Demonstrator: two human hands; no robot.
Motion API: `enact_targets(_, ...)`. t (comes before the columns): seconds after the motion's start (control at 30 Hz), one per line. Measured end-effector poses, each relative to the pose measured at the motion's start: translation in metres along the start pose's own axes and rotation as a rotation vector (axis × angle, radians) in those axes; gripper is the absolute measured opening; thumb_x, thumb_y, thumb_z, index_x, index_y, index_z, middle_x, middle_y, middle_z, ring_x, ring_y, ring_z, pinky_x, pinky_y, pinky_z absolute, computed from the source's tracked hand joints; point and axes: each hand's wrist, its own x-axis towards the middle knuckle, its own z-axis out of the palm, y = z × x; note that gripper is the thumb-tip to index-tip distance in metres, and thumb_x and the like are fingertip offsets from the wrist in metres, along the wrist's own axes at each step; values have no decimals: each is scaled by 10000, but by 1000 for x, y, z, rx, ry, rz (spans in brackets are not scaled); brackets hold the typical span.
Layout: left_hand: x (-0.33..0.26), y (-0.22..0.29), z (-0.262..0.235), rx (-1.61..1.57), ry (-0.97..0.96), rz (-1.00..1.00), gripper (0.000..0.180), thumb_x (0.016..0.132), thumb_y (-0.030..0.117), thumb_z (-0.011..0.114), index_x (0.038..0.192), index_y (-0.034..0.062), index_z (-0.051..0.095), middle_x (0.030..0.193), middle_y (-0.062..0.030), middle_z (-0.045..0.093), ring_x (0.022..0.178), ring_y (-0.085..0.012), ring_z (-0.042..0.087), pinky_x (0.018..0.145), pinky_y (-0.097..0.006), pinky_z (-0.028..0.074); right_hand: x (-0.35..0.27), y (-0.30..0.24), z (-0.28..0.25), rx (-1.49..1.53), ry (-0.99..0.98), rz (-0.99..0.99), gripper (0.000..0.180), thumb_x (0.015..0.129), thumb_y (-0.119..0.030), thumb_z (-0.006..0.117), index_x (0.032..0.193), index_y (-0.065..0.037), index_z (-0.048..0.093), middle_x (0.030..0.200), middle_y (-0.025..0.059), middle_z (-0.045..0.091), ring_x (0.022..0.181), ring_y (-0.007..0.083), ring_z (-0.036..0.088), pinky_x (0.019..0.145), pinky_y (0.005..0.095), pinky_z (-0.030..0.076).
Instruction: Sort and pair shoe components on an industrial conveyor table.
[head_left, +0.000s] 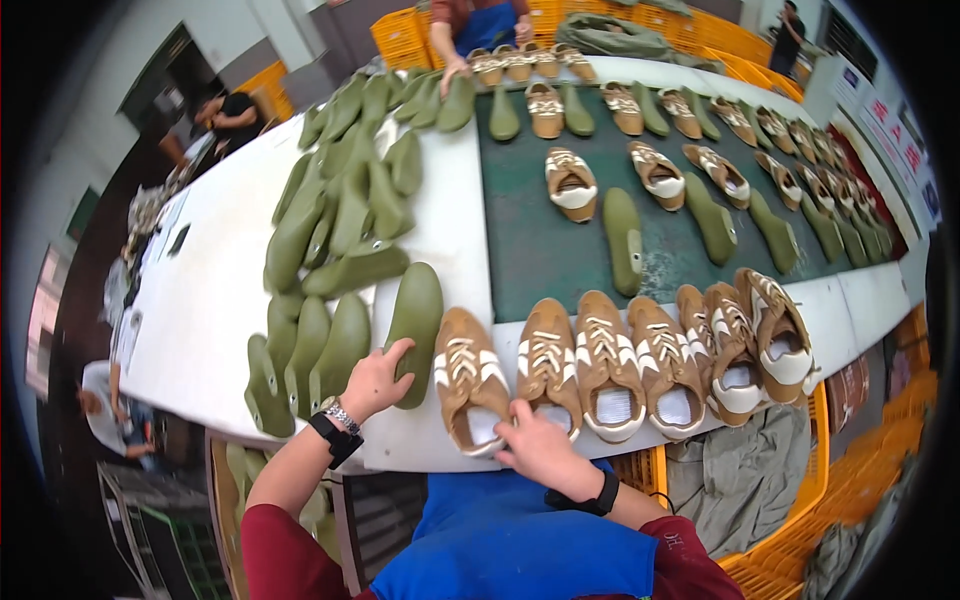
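The left hand [375, 382] rests on a green shoe form [415, 330] lying on the white worktop [210, 300], fingers curled loosely over its edge, not closed around it. The right hand [540, 450] pinches the heel of a tan shoe [470, 380] at the worktop's near edge, leftmost in a row of tan shoes [660, 360].

A shoe factory floor, this: a long white worktop [210, 290] with a green conveyor belt [550, 250], rows of tan shoe uppers [610, 365], heaps of olive-green shoe lasts [340, 215], orange plastic crates [400, 38] stacked around, co-workers [478, 25] along the line.
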Motion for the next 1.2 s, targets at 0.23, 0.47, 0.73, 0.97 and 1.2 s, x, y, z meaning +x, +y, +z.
enact_targets(0.23, 169, 30, 11, 8, -11, 176, 500, 735, 234, 649, 1188, 166, 447, 836, -227, 619, 805, -411, 600, 731, -467, 494, 3, 10, 12, 73, 15, -33, 276, 770, -284, 678, 937, -86, 583, 861, 165, 492, 704, 333, 594, 568, 410, 509)
enact_targets(0.47, 289, 79, 57, -202, -181, 37, 467, 763, 261, 603, 1185, 124, 460, 948, -244, 631, 911, -405, 603, 817, -458, 482, 4, 13, 14, 132, -29, -36, 240, 767, -244, 667, 921, -77, 588, 872, 168, 512, 691, 333, 614, 569, 412, 520)
enact_targets(0.73, 246, 76, 34, -234, -443, 24, 680, 819, 357, 599, 1384, 118, 307, 908, -215, 644, 807, -296, 645, 778, -394, 495, 3, 12, 15, 147, -20, -62, 218, 747, -222, 651, 896, -71, 602, 865, 179, 521, 704, 338, 599, 596, 413, 510)
enact_targets(0.97, 106, 54, -15, -354, -85, 131, 527, 850, 226, 610, 1326, 109, 417, 885, -164, 661, 772, -266, 641, 716, -362, 509, 5, 11, 4, 108, -14, 32, 258, 745, -259, 691, 914, -76, 623, 879, 160, 538, 740, 340, 616, 613, 414, 515)
enact_targets(1.2, -34, 59, 73, -758, 49, -113, 621, 824, 170, 623, 1376, 75, 355, 1032, -191, 609, 933, -285, 613, 792, -356, 486, 2, -5, 3, 25, -43, 85, 296, 703, -267, 718, 914, -79, 630, 907, 149, 525, 854, 323, 581, 717, 418, 498)
